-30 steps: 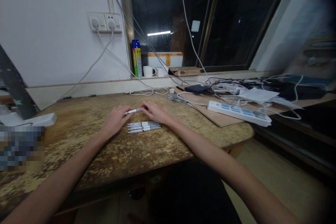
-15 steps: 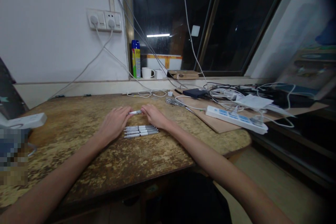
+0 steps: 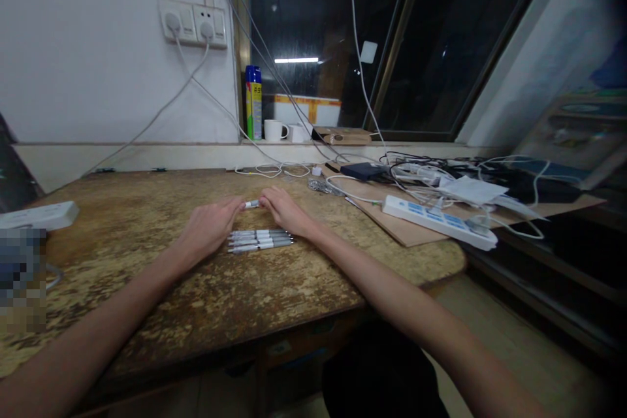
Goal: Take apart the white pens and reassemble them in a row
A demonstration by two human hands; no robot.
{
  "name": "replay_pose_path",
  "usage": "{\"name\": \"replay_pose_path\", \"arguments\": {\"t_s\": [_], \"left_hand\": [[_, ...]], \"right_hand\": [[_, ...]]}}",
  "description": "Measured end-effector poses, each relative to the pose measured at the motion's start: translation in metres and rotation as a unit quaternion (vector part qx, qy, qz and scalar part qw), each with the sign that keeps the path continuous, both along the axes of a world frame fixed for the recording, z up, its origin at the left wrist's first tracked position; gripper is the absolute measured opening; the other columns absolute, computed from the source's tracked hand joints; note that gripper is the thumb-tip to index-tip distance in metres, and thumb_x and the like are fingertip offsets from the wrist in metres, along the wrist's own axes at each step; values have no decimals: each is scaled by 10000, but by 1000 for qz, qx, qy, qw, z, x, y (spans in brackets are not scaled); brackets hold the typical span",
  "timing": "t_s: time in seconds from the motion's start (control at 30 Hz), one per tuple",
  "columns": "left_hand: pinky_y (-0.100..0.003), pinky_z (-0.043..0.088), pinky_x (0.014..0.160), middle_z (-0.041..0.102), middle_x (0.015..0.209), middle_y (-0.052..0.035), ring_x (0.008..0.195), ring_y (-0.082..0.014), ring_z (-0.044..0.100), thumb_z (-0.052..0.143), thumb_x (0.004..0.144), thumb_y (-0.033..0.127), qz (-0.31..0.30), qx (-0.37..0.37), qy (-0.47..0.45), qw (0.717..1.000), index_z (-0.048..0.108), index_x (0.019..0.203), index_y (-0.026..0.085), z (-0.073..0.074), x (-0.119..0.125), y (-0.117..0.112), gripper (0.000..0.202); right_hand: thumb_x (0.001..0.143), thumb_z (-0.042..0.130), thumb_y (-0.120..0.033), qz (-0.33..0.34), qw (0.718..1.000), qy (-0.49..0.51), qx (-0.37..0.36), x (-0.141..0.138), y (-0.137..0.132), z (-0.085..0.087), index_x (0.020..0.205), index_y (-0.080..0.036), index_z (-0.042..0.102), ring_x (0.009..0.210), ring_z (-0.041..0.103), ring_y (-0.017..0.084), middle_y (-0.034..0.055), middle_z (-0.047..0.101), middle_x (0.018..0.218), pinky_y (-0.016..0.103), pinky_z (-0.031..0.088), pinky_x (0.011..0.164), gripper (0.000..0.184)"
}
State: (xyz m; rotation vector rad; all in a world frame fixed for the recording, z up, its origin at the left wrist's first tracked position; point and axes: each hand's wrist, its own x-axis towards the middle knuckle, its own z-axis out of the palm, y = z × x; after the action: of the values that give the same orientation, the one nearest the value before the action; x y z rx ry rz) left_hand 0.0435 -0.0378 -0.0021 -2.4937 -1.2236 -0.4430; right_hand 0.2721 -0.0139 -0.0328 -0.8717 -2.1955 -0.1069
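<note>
Between my two hands, just above or on the worn wooden table (image 3: pixel 215 307), is a white and grey pen (image 3: pixel 251 204). The fingers of my left hand (image 3: pixel 211 223) are closed on its left end, and my right hand (image 3: pixel 283 210) pinches its right end. Only the pen's middle shows; both ends are hidden by fingers. Nearer to me, between my wrists, several similar pens (image 3: pixel 260 240) lie side by side in a row, pointing left to right.
A white power strip (image 3: pixel 438 222) and tangled cables lie on a cardboard sheet (image 3: pixel 392 225) to the right. Another white strip (image 3: pixel 42 215) sits at the left edge. On the sill behind stand a spray can (image 3: pixel 253 104), a mug (image 3: pixel 275 130) and a flat box (image 3: pixel 343 136).
My hands have closed in slightly around the held pen, so less of it shows. The view has shifted a little; the pens in the row keep their places.
</note>
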Motion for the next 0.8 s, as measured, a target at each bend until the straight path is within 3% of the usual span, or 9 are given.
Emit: {"name": "replay_pose_path", "arguments": {"t_s": [0.23,0.53,0.8], "left_hand": [[-349,494,806,746,1070,-101,954,-276,713,240,1090,362,-12,-18,-20,1000,597,1117,214,-5,-1,4,387],[-354,496,772,756,1035,-111,919,-292,719,230,1086,411,0,-36,-19,999,628,1094,207,-4,2,5,448],[-348,491,806,758,1057,-108,927,-280,708,237,1086,436,-9,-45,-33,998,661,1137,206,-3,7,4,485]], "right_hand": [[1064,471,-303,31,999,16,-1,7,-6,6,1068,-214,555,1042,553,225,85,625,1091,366,452,942,122],[1037,513,-252,29,999,9,-44,10,-14,13,1078,-230,553,1104,569,231,90,637,1147,399,465,990,61],[1065,474,-327,30,998,-16,-62,11,-19,19,1122,-201,609,1058,616,226,88,689,1123,397,465,980,194]]}}
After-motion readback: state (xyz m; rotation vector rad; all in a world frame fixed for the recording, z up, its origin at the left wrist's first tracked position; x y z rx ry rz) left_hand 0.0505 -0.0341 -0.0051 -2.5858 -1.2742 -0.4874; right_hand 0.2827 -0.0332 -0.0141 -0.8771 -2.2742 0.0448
